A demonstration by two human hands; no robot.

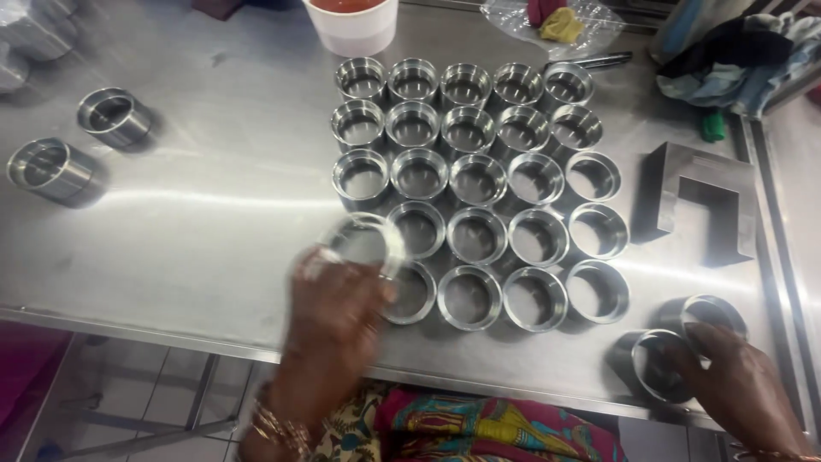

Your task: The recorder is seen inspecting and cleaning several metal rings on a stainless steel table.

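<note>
Steel counter, shiny, runs across the whole view. Far left: two loose metal rings and, lying apart from the rest. Left hand grips one blurred ring by its rim, held at the lower left corner of the ring grid. Grid sits centre counter: short open steel rings packed touching, five across, rows upright. White tub with red contents at top edge, just behind the grid. Clear plastic bag with yellow and red bits to its right, dark pen-like item beside it. Square steel block with a notch stands right of the grid. Small green cap and bundled cloth top right. Right hand clasps a ring at the counter's near edge, second ring touching behind it.
</note>
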